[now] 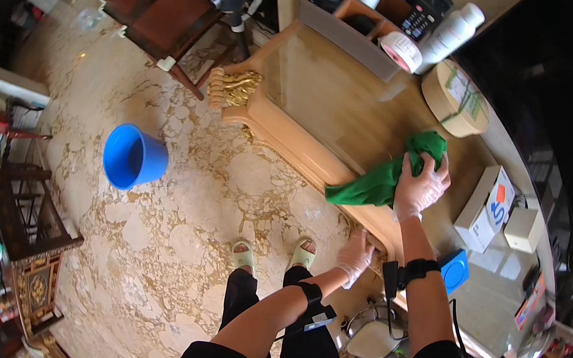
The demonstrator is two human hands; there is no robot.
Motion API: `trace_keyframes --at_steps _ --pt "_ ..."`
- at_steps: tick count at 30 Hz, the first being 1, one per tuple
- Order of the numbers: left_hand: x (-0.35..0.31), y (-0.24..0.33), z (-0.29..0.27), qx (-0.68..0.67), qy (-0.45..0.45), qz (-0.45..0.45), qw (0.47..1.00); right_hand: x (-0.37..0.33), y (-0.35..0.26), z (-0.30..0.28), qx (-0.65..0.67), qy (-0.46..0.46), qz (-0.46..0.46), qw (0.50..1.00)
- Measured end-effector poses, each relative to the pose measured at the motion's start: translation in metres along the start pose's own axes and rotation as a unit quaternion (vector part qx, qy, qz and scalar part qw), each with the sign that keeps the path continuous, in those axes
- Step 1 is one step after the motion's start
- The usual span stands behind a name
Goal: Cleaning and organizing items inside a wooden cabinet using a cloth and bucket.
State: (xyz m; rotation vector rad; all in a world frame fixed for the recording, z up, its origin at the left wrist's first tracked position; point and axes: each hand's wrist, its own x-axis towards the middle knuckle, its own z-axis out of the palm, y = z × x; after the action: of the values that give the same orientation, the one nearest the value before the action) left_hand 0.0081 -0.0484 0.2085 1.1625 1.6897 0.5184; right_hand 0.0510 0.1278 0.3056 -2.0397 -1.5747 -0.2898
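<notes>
Green cloth sits on the glass-topped wooden table, near its front edge, one end hanging over. Your right hand has its fingers closed on the bunched end, so you're likely mid-wipe. Left hand hangs loosely open, empty, below the edge. Next stroke needs care around the round box.

The glass tabletop is free at 10 o'clock from the right hand. At 1 o'clock a round wooden box blocks; at 3 o'clock white cartons stand near. At 11 o'clock a grey organizer tray closes the far edge.
</notes>
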Motion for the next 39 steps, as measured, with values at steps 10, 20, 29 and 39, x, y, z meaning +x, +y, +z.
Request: trace_keyframes --at_steps 10,20,29,39 --pt "0.036 -0.019 -0.009 -0.096 -0.078 0.081 0.989 0.002 -0.009 0.004 0.01 -0.001 -0.031 0.999" --pt "-0.025 -0.161 -0.114 -0.418 -0.118 -0.008 0.901 -0.114 -0.035 -0.049 0.079 -0.157 -0.159 0.971" --pt "-0.16 -0.29 -0.292 -0.454 0.011 -0.229 0.861 -0.382 -0.227 -0.046 0.313 -0.624 0.15 0.7" --pt "-0.163 -0.379 -0.472 -0.565 0.165 -0.139 0.796 -0.445 -0.441 0.029 0.418 -0.735 0.088 0.526"
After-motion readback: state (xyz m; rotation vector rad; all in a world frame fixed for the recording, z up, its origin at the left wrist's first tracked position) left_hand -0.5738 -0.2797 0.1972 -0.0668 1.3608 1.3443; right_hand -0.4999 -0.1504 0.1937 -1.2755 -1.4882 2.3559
